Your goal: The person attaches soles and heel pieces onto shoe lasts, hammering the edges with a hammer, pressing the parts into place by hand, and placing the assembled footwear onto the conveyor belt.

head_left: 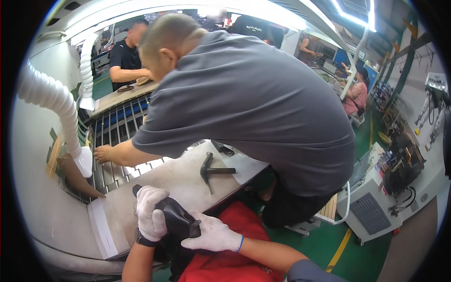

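Observation:
A black leather shoe upper [174, 217] is held over the near edge of the bench, above my lap. My left hand [150, 215], in a white knit glove, is wrapped round its far left part. The white-gloved right hand [213, 235] grips its near right end, thumb below and fingers against the dark edge. Parts of the upper are hidden behind both hands. Beyond them a hammer [218, 170] with a dark handle and curved metal head lies on the pale bench top [181, 175].
A co-worker in a grey shirt [253, 94] leans across the bench, one arm over the slatted conveyor [112, 171]. White flexible ducts [56, 96] hang at left. Red cloth [230, 254] covers my lap. A grey machine cabinet [371, 216] stands on the right.

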`<state>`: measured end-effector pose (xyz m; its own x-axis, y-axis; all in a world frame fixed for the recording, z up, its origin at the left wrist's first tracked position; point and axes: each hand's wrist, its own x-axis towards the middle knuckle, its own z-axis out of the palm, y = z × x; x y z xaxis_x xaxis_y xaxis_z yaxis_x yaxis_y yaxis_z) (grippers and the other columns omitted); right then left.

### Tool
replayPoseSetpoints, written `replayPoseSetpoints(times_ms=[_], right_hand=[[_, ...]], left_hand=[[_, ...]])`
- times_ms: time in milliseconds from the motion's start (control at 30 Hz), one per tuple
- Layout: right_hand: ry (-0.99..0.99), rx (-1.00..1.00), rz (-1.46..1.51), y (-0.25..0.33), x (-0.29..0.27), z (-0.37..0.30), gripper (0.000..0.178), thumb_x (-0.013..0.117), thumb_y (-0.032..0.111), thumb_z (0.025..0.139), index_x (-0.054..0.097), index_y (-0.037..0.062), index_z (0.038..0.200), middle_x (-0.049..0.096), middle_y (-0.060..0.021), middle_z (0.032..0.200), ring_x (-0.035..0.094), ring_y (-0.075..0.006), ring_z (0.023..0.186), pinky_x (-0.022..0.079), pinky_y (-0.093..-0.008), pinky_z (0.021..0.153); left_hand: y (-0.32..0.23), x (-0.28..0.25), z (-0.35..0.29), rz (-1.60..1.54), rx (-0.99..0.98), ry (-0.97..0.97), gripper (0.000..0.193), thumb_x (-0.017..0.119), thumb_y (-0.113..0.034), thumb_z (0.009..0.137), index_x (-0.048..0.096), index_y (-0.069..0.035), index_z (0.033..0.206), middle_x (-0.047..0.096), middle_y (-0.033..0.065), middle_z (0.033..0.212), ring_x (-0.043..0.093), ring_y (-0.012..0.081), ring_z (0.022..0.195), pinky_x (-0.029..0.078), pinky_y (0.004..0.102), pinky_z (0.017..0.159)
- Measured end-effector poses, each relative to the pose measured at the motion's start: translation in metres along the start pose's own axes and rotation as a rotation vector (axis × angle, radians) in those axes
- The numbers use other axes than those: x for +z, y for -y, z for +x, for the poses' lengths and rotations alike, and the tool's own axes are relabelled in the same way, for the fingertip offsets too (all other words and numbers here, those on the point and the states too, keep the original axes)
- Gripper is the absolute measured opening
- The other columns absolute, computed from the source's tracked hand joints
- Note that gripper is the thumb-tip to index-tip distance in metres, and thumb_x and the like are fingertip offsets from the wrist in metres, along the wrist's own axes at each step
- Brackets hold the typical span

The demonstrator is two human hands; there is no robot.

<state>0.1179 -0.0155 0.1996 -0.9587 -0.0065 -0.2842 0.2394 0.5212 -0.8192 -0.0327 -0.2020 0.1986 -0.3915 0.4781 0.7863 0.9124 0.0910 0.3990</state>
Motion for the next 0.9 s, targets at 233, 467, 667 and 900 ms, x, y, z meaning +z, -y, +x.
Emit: replayPoseSetpoints(times_ms=[233,467,667,900], right_hand=[[-0.023,-0.126,0.410,-0.051,0.020,0.000,0.098,0.087,0.047,0.087,0.047,0.0052,0.166,0.071,-0.0147,0.140,0.068,-0.0284,0.128,0.053,-0.0411,0.114],[0.047,-0.348,1.065,-0.104,0.069,0.015,0.090,0.084,0.028,0.093,0.041,-0.0016,0.166,0.059,-0.0105,0.154,0.056,-0.0214,0.137,0.046,-0.0391,0.120],[0.467,-0.374,1.074,-0.050,0.055,-0.001,0.093,0.093,0.024,0.089,0.044,-0.0018,0.164,0.062,-0.0087,0.153,0.059,-0.0198,0.137,0.048,-0.0388,0.119],[0.478,-0.512,1.268,-0.040,0.137,0.045,0.109,0.089,0.053,0.089,0.039,-0.0068,0.165,0.053,-0.0134,0.162,0.050,-0.0233,0.148,0.039,-0.0407,0.126]], left_hand=[[-0.031,0.013,-0.058,0.118,-0.205,-0.013,0.044,0.066,-0.004,0.096,0.063,0.003,0.139,0.063,0.0306,0.148,0.061,0.0485,0.136,0.046,0.0562,0.120],[-0.052,-0.008,-0.154,-0.368,-1.079,-0.174,0.032,0.058,-0.028,0.115,0.068,0.002,0.111,0.071,0.0093,0.099,0.071,0.0184,0.077,0.060,0.0295,0.072],[-0.033,-0.016,-0.172,-0.973,-1.072,-0.512,0.087,0.048,-0.069,0.113,0.034,-0.009,0.174,0.047,0.0116,0.172,0.047,0.0350,0.156,0.040,0.0541,0.129],[-0.106,-0.055,-0.073,-1.014,-1.069,-0.864,0.086,0.044,-0.069,0.113,0.038,-0.006,0.172,0.047,0.0154,0.171,0.050,0.0382,0.152,0.037,0.0550,0.130]])
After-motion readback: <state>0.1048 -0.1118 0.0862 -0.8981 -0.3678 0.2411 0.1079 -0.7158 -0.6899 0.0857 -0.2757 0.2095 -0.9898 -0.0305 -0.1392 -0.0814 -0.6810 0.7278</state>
